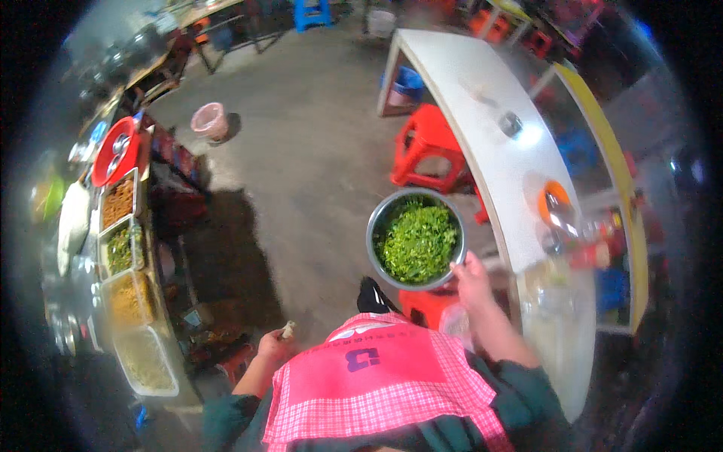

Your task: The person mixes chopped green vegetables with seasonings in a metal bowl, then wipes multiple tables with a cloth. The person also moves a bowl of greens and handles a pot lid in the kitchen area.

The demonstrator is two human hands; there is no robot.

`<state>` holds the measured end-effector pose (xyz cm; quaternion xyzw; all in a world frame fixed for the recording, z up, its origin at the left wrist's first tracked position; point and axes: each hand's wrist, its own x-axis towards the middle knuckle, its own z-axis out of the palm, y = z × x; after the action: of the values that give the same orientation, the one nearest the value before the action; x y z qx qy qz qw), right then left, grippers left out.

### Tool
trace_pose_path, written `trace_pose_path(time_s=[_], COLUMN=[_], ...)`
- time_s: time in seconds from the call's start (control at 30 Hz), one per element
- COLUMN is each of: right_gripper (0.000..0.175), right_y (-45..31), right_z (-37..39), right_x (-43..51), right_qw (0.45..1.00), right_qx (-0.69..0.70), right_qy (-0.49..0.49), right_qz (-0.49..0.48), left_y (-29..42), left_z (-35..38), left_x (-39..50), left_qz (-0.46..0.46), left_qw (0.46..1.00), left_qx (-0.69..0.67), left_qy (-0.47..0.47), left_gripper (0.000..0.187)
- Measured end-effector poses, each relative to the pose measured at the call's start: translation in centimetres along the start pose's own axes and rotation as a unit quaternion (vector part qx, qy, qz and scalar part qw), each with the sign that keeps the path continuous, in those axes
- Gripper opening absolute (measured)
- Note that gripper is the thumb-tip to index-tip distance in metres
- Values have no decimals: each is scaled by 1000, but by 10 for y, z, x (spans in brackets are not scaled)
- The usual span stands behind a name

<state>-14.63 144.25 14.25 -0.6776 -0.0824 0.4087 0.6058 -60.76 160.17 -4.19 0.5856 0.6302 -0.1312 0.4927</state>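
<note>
My right hand (472,278) grips the rim of a round metal bowl (370,240) at its lower right edge. Chopped green leaves (419,240) fill much of the bowl, which hangs over the floor beside the white table. Low at the left, my left hand (273,344) holds a small pale item (288,329) between its fingertips; what it is cannot be told. A pink apron (333,376) with a checked border covers my front, between the two hands.
Along the left, a counter bears several food trays (146,361) and a red basin (133,148). To the right stands a long white table (480,113), with red plastic stools (432,144) beside it. A pink basket (209,120) sits on the floor ahead.
</note>
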Motion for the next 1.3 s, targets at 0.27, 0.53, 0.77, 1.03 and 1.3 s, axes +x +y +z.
trace_pose_path(time_s=[0.27,0.53,0.77,1.03,1.3], right_gripper=[20,29,27,32,32], right_y=[-56,-88,-150,-204,-292], right_z=[93,268,399,510,697], right_x=[154,290,367,531,704], right_qw=[995,990,995,987,953], right_qx=[-54,-18,-31,-51,-93], right_qy=[-79,-136,-81,-143,-278], right_qz=[-14,21,51,46,71], left_y=[-3,14,199,348,396], left_z=[-98,-202,-414,-570,-648], left_x=[33,197,348,473,533], left_qz=[-149,-192,58,103,18], left_qw=[983,978,985,984,782], left_qx=[-86,-82,157,-77,-613], left_qy=[57,19,39,124,112], left_gripper=[34,41,39,38,27])
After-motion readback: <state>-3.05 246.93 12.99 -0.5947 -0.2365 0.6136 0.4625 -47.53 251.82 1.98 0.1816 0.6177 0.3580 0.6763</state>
